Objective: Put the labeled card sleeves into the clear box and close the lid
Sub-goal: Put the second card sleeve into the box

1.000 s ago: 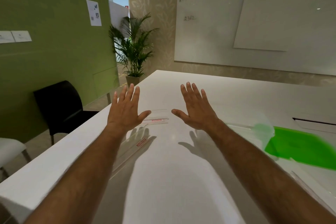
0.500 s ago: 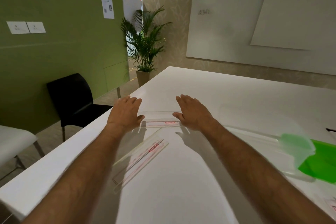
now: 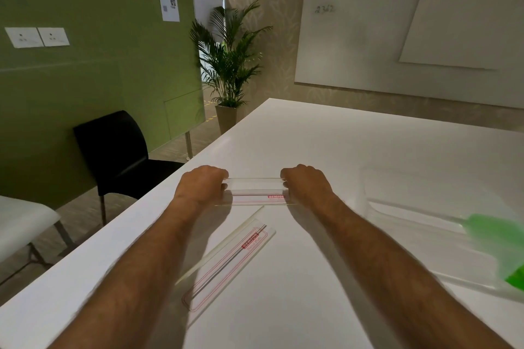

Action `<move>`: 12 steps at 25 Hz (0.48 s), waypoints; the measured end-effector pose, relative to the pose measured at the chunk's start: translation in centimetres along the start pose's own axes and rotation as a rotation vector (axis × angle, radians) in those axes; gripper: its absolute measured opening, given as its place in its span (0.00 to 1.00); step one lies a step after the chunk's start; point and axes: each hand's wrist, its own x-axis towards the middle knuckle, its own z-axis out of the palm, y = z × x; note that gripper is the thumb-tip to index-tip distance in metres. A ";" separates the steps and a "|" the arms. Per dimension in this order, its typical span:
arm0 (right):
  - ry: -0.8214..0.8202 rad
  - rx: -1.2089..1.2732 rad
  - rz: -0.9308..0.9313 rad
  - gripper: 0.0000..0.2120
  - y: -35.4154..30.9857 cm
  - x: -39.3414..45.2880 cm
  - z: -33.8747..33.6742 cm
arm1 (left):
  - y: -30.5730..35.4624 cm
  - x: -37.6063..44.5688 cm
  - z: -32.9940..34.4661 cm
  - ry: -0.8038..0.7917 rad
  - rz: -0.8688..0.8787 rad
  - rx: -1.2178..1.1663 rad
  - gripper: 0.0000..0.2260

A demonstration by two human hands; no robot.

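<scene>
Both hands, open a second ago, now clamp the far card sleeve (image 3: pixel 256 191) ends: left hand (image 3: pixel 201 185), right hand (image 3: pixel 306 184). Pickup begins.

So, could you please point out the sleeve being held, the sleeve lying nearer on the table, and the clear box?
held sleeve (image 3: pixel 256 191): head view, middle of its clear face.
nearer sleeve (image 3: pixel 232 259): head view, centre, beside the red label.
clear box (image 3: pixel 411 215): head view, near rim.

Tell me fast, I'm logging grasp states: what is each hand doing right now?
Left hand: closed on the left end of the far card sleeve.
Right hand: closed on the same sleeve's right end.
</scene>
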 end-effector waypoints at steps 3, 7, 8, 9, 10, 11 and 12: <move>0.022 -0.037 -0.002 0.07 -0.1 -0.2 -0.6 | 0.0 0.0 -0.1 0.058 0.048 0.003 0.06; 0.103 -0.131 -0.014 0.02 -0.2 -1.6 -1.3 | 0.1 -0.7 -1.2 0.181 0.121 -0.026 0.07; 0.117 -0.140 -0.013 0.02 -0.2 -2.0 -1.6 | 0.3 -1.0 -1.7 0.224 0.147 -0.021 0.07; 0.134 -0.134 -0.008 0.02 -0.3 -2.4 -1.9 | 0.4 -1.3 -2.2 0.270 0.179 -0.014 0.07; 0.158 -0.115 0.002 0.03 -0.3 -2.8 -2.3 | 0.6 -1.6 -2.7 0.317 0.216 -0.003 0.06; 0.190 -0.087 0.014 0.03 -0.3 -3.1 -2.8 | 0.7 -1.9 -3.3 0.368 0.251 0.010 0.07; 0.233 -0.044 0.025 0.05 -0.3 -3.4 -3.3 | 0.7 -2.2 -3.8 0.416 0.277 0.020 0.08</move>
